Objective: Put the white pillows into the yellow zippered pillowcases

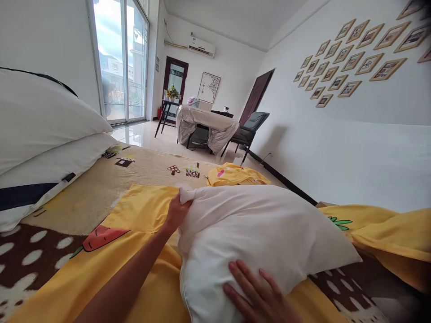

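Note:
A plump white pillow (256, 224) lies in front of me, partly over yellow cloth. My left hand (178, 210) is closed around its far left corner, which bunches up above the fist. Flat on the near side of the pillow rests my right hand (254, 291), fingers spread and gripping nothing. Under my left forearm a yellow cover (151, 211) is laid out, with a printed carrot (104, 237) on it. Beyond the pillow sits a crumpled heap of yellow fabric (237, 174).
Two stacked white pillows (50, 121) stand at the left on a patterned beige and brown blanket (148, 168). More yellow fabric (387, 229) lies at the right. Farther off are a covered table (205, 121), a black chair (251, 130) and a glass door (117, 67).

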### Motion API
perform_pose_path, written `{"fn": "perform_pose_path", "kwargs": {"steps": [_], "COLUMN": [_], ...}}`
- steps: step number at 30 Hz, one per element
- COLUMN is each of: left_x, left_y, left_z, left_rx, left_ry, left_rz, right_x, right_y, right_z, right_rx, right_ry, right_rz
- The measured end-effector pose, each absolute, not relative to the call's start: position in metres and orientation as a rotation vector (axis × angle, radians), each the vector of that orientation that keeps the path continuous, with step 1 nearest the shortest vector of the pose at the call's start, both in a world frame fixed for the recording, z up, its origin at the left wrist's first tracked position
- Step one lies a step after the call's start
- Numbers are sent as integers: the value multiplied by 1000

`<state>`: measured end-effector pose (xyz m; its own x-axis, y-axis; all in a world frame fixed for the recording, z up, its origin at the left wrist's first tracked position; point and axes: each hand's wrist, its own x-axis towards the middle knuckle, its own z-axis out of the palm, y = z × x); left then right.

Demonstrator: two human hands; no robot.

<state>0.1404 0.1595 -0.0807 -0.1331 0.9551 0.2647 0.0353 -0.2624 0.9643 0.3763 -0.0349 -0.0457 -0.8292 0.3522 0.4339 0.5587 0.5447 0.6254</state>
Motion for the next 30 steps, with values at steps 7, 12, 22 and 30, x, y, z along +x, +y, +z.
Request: {"fn": "perform_pose_path", "kwargs": {"steps": [7,12,22,30], "left_x": [142,148,157,150], "left_y": [158,149,137,134], "left_z": [-79,-77,-77,-66], "left_rx": [1313,1510,1650,1500], "left_ry": [1115,1124,1106,938], "left_rz": [1524,1492,1374,1301], "right_x": [340,326,308,307], "right_y": [-6,24,94,161], "right_z": [-58,-39,3,-1], "right_rx": [-846,-952,-1468,-1313], "right_ry": [-2290,-2371,-2983,-2949], "right_rz": [-1050,-981,-128,738]}}
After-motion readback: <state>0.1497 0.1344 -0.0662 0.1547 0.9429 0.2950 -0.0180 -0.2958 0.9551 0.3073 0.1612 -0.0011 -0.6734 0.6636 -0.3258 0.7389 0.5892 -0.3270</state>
